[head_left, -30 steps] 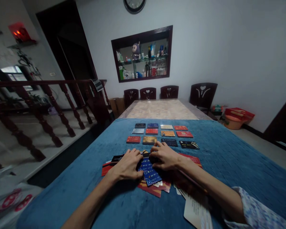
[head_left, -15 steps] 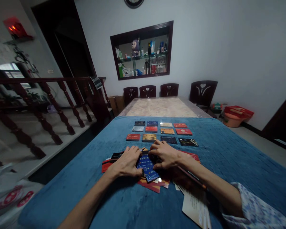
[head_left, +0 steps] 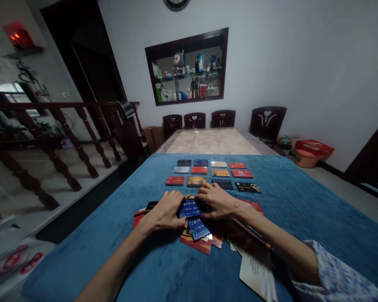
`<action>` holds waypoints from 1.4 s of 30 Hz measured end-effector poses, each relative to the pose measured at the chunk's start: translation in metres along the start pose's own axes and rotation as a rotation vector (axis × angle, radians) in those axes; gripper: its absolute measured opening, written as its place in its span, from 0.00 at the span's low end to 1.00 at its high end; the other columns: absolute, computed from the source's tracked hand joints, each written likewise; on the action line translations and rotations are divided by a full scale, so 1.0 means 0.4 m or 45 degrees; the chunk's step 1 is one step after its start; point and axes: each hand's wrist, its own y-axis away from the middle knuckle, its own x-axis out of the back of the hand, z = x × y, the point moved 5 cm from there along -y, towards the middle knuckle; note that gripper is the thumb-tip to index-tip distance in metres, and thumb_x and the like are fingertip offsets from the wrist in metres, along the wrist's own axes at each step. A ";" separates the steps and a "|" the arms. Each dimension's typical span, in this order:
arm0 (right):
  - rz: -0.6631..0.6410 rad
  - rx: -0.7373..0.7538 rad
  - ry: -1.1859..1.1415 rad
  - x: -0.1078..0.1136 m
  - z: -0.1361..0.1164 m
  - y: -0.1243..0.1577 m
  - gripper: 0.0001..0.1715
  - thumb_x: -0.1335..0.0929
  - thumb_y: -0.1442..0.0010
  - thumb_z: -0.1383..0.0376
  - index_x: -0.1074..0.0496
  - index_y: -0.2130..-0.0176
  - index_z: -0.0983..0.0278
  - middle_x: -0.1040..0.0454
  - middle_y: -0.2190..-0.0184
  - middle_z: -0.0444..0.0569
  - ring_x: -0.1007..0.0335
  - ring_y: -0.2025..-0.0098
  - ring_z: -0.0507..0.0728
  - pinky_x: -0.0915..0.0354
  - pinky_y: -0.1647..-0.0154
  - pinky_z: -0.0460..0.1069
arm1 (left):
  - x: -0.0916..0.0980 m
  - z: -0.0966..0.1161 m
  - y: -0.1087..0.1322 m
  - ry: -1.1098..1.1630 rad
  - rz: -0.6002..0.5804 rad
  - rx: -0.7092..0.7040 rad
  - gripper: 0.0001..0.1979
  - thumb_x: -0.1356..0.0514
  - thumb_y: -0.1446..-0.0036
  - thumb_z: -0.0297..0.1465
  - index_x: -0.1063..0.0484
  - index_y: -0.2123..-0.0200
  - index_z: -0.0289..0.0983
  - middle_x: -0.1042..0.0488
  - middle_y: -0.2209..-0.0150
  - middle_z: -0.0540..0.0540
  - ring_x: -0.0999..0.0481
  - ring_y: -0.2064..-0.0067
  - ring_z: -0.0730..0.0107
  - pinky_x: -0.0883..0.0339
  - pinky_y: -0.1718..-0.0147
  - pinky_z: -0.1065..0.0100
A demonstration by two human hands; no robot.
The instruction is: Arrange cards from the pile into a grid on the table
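Between my two hands is a blue card (head_left: pixel 189 208) with pale printing, gripped at its sides. My left hand (head_left: pixel 166 211) has its fingers bent over the card's left side, thumb at the near corner. My right hand (head_left: pixel 217 201) curls in from the right, its fingertips partly hidden behind the hand. A second blue card (head_left: pixel 199 229) lies just nearer, on red and yellow cards (head_left: pixel 197 244) in a loose pile. More red and black cards (head_left: pixel 140 214) stick out beside my left hand. Under my right forearm, several pale cards (head_left: pixel 256 270) are fanned out.
Beyond my hands, cards stand in three rows, among them a gold card (head_left: pixel 196 181) and a black card (head_left: pixel 248 187). A blue cloth (head_left: pixel 129 260) covers the near part of the table. Chairs (head_left: pixel 267 123) stand at the far end, a railing (head_left: pixel 50 105) to the left.
The blue card between my hands has shifted slightly away from me, and the second blue card below now shows more of its face. Both hands have moved very little.
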 end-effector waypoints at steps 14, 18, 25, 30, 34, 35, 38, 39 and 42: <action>0.048 -0.129 -0.015 0.017 0.027 0.010 0.28 0.30 0.45 0.54 0.30 0.48 0.63 0.28 0.51 0.57 0.40 0.50 0.65 0.43 0.54 0.57 | -0.003 -0.037 -0.022 0.225 0.098 0.074 0.24 0.35 0.48 0.33 0.32 0.47 0.39 0.30 0.50 0.43 0.32 0.47 0.56 0.38 0.47 0.55; 0.064 -0.163 -0.004 0.023 0.045 0.011 0.27 0.29 0.45 0.55 0.30 0.48 0.64 0.28 0.51 0.57 0.40 0.48 0.66 0.43 0.54 0.57 | 0.002 -0.035 -0.048 0.151 0.091 0.024 0.22 0.36 0.47 0.32 0.32 0.48 0.38 0.30 0.51 0.42 0.32 0.49 0.56 0.37 0.48 0.56; 0.068 -0.209 0.074 0.024 0.101 0.002 0.29 0.30 0.45 0.53 0.30 0.47 0.63 0.28 0.51 0.58 0.39 0.47 0.67 0.41 0.52 0.58 | 0.023 -0.025 -0.115 -0.101 0.055 -0.095 0.18 0.39 0.45 0.34 0.32 0.50 0.37 0.30 0.51 0.40 0.34 0.48 0.53 0.39 0.48 0.52; 0.061 -0.273 0.099 0.039 0.157 -0.012 0.26 0.29 0.44 0.54 0.28 0.48 0.62 0.28 0.51 0.57 0.38 0.47 0.67 0.39 0.51 0.58 | 0.039 -0.032 -0.187 -0.183 0.037 -0.100 0.18 0.41 0.45 0.33 0.32 0.50 0.39 0.30 0.51 0.40 0.34 0.48 0.53 0.39 0.50 0.53; 0.044 -0.313 0.093 0.059 0.204 -0.031 0.23 0.29 0.43 0.54 0.28 0.51 0.62 0.28 0.52 0.56 0.38 0.47 0.65 0.38 0.53 0.56 | 0.044 -0.047 -0.247 -0.236 0.021 -0.075 0.18 0.41 0.45 0.32 0.31 0.50 0.38 0.30 0.51 0.39 0.35 0.47 0.51 0.40 0.50 0.51; 0.034 -0.322 0.099 0.063 0.216 -0.036 0.22 0.29 0.43 0.54 0.27 0.51 0.61 0.28 0.52 0.56 0.38 0.47 0.65 0.38 0.53 0.55 | 0.045 -0.051 -0.260 -0.242 0.021 -0.077 0.18 0.41 0.46 0.32 0.31 0.50 0.38 0.30 0.51 0.39 0.36 0.47 0.51 0.40 0.50 0.51; -0.008 -0.334 0.134 0.070 0.250 -0.055 0.21 0.29 0.43 0.53 0.27 0.53 0.61 0.28 0.51 0.56 0.37 0.48 0.65 0.38 0.54 0.55 | 0.047 -0.062 -0.300 -0.241 0.016 -0.088 0.19 0.42 0.46 0.31 0.31 0.50 0.38 0.29 0.51 0.38 0.36 0.48 0.50 0.40 0.51 0.50; -0.021 -0.339 0.145 0.072 0.262 -0.062 0.21 0.29 0.43 0.53 0.27 0.53 0.61 0.28 0.51 0.56 0.37 0.48 0.65 0.38 0.54 0.55 | 0.048 -0.066 -0.312 -0.239 0.013 -0.085 0.20 0.42 0.47 0.31 0.31 0.49 0.38 0.29 0.51 0.38 0.36 0.48 0.49 0.40 0.51 0.50; -0.048 -0.374 0.174 0.074 0.294 -0.082 0.22 0.30 0.42 0.53 0.27 0.52 0.62 0.29 0.50 0.57 0.38 0.47 0.66 0.37 0.55 0.56 | 0.051 -0.082 -0.348 -0.224 0.007 -0.061 0.21 0.41 0.48 0.29 0.31 0.49 0.38 0.29 0.50 0.38 0.37 0.46 0.48 0.41 0.50 0.48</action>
